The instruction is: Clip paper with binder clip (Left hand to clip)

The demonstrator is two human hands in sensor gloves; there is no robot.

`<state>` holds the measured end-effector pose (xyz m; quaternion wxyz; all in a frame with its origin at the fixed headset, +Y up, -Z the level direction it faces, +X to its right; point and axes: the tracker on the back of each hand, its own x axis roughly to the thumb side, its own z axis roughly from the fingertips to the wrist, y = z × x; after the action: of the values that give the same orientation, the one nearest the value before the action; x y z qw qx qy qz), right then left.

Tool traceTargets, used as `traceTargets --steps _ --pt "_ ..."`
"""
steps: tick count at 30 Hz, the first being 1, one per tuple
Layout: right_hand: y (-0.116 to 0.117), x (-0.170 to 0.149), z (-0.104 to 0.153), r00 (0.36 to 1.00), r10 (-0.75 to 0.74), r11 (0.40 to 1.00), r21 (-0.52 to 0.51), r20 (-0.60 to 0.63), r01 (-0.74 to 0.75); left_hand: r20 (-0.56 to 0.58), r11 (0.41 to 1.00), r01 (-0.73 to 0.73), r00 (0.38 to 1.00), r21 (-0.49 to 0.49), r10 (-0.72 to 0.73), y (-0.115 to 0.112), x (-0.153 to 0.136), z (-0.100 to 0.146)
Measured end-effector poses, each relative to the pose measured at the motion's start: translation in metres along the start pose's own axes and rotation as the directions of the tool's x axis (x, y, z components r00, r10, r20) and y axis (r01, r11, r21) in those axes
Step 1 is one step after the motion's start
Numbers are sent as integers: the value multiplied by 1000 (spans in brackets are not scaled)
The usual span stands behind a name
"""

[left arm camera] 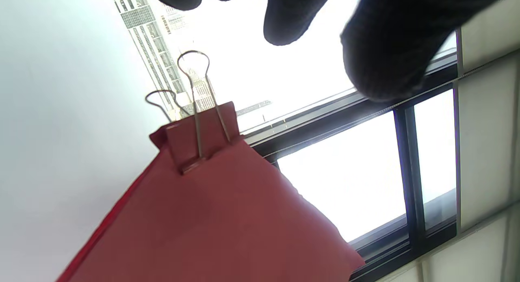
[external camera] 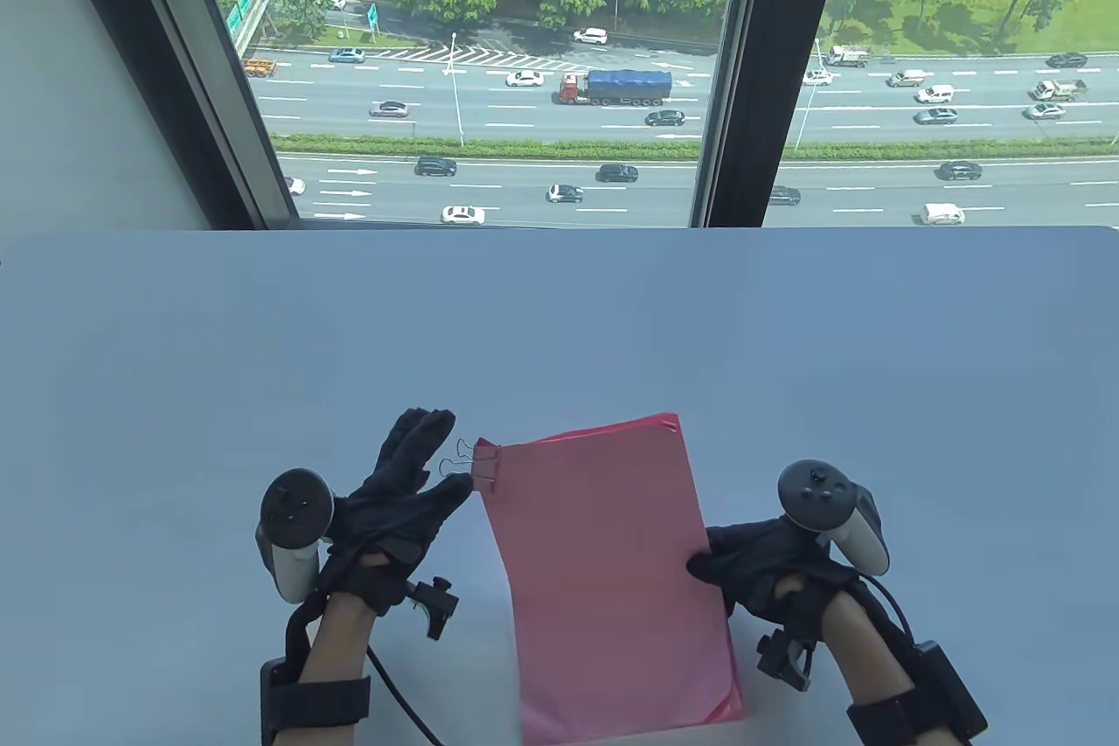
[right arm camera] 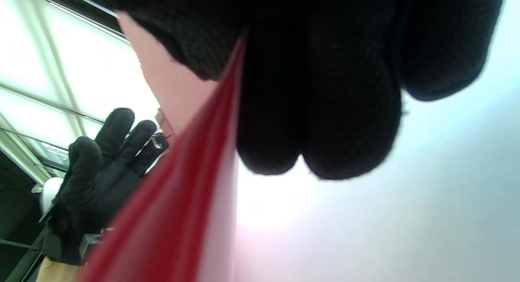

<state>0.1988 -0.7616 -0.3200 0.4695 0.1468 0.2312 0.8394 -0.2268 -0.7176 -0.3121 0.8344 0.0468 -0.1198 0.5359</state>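
Left hand: your left hand (external camera: 398, 491) is spread, fingers apart, holding nothing, just beside the clip's wire handles.
Right hand: your right hand (external camera: 759, 564) pinches the paper's right edge, thumb on top, fingers underneath.
Binder clip: the binder clip (external camera: 483, 463) already bites the far-left corner of the stack, handles (left arm camera: 194, 77) sticking out toward your left fingers (left arm camera: 384, 50).
Paper: the red paper stack (external camera: 612, 571) is lifted above the worktop (external camera: 559, 326), between both hands.
Handling: judged light and floppy; support it by an edge. The clip looks stiff-sprung and smooth; grip the handles, not the body.
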Motion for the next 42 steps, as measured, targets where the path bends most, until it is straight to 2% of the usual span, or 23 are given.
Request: traceTargets --steps 2,4,6,8,12,14,17,19,20,22,26,35,42 --pt "-2 -2 -1 1000 9 1000 -12 -28 -10 52 987 154 987 -49 -152 -6 9 1" --pt "-5 -5 -1 998 -8 999 -54 -64 4 80 965 255 965 -54 -251 -13 15 2" --pt "-7 -7 -2 995 -54 995 -86 -90 46 82 940 339 939 -48 -334 -19 17 2" --pt "-8 -8 -1 989 -92 983 -169 -114 72 63 892 448 893 -56 -445 -22 15 1" --pt "-10 -3 4 996 14 965 -260 -90 -37 27 830 552 834 -84 -552 -25 9 -2" --pt "-20 4 14 981 155 910 -371 -114 -187 0 809 581 812 -88 -583 -23 6 -4" --pt "-40 10 32 905 391 738 -530 -169 -418 -34 780 621 780 -75 -624 -17 -2 -5" --pt "-51 9 39 858 464 666 -553 -219 -501 -65 774 627 772 -81 -632 -13 -8 -5" --pt "-54 8 40 852 471 656 -555 -229 -512 -75 774 628 770 -87 -633 -12 -10 -5" --pt "-58 1 42 847 460 662 -533 -266 -527 -95 772 629 767 -89 -635 -10 -15 -5" --pt "-64 -14 41 847 422 717 -453 -323 -530 -132 770 633 758 -87 -638 -5 -20 -6" --pt "-66 -23 40 875 365 766 -431 -319 -477 -143 789 609 776 -81 -614 0 -24 -6" --pt "-62 -24 37 882 345 813 -367 -321 -452 -137 792 607 781 -70 -610 1 -22 -5"
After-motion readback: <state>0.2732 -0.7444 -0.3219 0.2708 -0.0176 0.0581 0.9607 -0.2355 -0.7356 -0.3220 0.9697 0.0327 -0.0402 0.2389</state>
